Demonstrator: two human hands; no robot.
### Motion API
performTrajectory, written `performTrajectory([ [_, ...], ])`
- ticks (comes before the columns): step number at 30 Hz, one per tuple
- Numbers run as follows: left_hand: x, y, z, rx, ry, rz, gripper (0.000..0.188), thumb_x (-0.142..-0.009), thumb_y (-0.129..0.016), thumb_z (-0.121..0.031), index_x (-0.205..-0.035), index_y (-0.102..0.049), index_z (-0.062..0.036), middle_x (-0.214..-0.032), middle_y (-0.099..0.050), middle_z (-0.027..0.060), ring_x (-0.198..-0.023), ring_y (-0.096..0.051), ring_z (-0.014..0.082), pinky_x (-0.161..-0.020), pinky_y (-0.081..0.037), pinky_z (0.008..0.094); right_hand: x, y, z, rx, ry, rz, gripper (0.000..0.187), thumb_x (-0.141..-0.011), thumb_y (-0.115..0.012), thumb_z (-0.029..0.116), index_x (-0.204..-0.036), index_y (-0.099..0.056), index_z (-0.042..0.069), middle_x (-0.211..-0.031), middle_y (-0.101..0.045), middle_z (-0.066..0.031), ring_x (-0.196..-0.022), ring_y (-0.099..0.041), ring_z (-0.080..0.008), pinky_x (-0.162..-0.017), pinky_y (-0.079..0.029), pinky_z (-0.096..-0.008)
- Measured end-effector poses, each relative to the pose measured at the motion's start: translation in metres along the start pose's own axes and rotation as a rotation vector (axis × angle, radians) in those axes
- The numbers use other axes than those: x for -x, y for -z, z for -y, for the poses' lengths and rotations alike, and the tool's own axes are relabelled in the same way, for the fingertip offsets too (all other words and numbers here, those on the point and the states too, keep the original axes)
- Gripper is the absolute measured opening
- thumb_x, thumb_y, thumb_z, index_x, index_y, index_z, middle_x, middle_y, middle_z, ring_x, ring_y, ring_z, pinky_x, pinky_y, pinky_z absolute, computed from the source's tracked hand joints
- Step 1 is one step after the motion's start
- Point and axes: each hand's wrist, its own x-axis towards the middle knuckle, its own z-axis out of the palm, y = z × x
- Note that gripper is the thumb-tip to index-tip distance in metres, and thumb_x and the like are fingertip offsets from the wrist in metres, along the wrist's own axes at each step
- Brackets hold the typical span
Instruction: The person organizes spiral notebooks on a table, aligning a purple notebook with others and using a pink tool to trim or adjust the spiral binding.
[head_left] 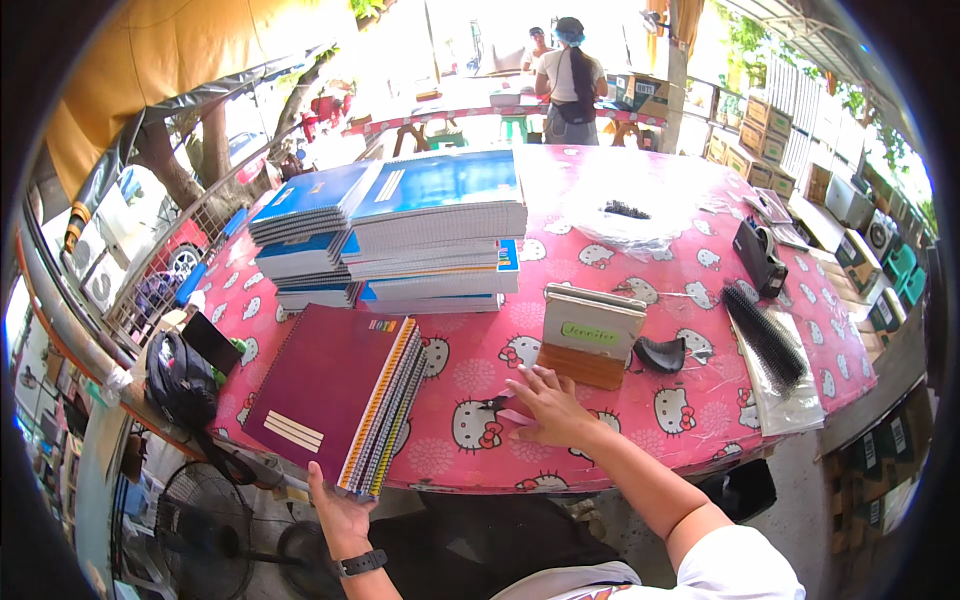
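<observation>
A maroon-covered stack of spiral notebooks [330,375] lies at the table's near left, its edges striped with several colours. My left hand [340,515], with a dark watch on the wrist, holds the stack's near corner, thumb up; its other fingers are partly hidden by the books. My right hand [553,408] rests on the pink tablecloth [470,365], fingers spread. By its fingertips lies a small pink and black thing [513,415], too small to name. Just beyond stands a wooden holder [580,366] with pale cards and a green label [590,332].
Piles of blue-covered notebooks [440,200] stand behind the maroon stack. Right of the holder are a black tape dispenser [760,258], black binding coils on plastic [765,335] and a curved black piece [660,354]. A black bag [180,375] sits left; two people stand at a far table.
</observation>
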Motion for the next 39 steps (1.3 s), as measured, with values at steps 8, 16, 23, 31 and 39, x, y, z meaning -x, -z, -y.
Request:
performTrajectory([
  [8,-0.014,0.038,-0.021,0.137,-0.078,0.068,0.074,-0.080,-0.050,-0.058,-0.131,-0.045,-0.0046,-0.127,-0.054,0.0185,-0.112,-0.055,0.0357,-0.091,-0.045,0.0511,-0.013,0.012,0.016,0.076,0.189,-0.009,0.055,-0.078,-0.068,0.035,-0.122,-0.054,0.006,-0.111,-0.052,-0.0161,-0.111,-0.047,-0.0318,-0.092,-0.037,-0.0467],
  [16,-0.015,0.028,-0.038,0.014,-0.051,-0.116,0.083,-0.072,-0.065,-0.058,-0.135,-0.035,-0.0142,-0.136,-0.043,0.0118,-0.114,-0.048,0.0336,-0.076,-0.045,0.0496,0.005,-0.028,0.093,-1.545,-0.061,0.408,0.047,-0.090,-0.058,0.027,-0.125,-0.048,-0.002,-0.107,-0.053,-0.0075,-0.089,-0.055,-0.0147,-0.077,-0.046,-0.0291],
  [23,-0.008,0.031,-0.038,-0.036,-0.151,-0.100,0.070,-0.071,-0.068,-0.047,-0.129,-0.034,-0.0248,-0.123,-0.042,0.0082,-0.107,-0.049,0.0313,-0.071,-0.045,0.0472,-0.008,-0.051,0.194,-0.764,0.555,-0.030,0.053,-0.076,-0.068,0.014,-0.125,-0.050,0.002,-0.106,-0.053,-0.0140,-0.100,-0.053,-0.0277,-0.084,-0.045,-0.0339],
  [31,-0.006,0.021,-0.037,-0.069,-0.210,-0.087,0.068,-0.073,-0.065,-0.046,-0.129,-0.035,-0.0217,-0.120,-0.044,0.0070,-0.101,-0.053,0.0236,-0.062,-0.049,0.0305,-0.020,-0.066,0.198,-0.441,0.586,-0.360,0.056,-0.070,-0.070,0.017,-0.123,-0.054,0.007,-0.110,-0.053,-0.0137,-0.097,-0.050,-0.0314,-0.082,-0.039,-0.0415],
  [39,-0.013,0.026,-0.035,-0.048,-0.184,-0.096,0.110,-0.064,-0.072,-0.042,-0.146,-0.007,-0.0090,-0.126,-0.041,0.0188,-0.109,-0.049,0.0300,-0.080,-0.043,0.0494,-0.022,-0.075,0.201,-0.657,0.589,-0.290,0.052,-0.074,-0.068,0.017,-0.122,-0.054,0.005,-0.097,-0.057,-0.0142,-0.085,-0.056,-0.0305,-0.073,-0.046,-0.0395],
])
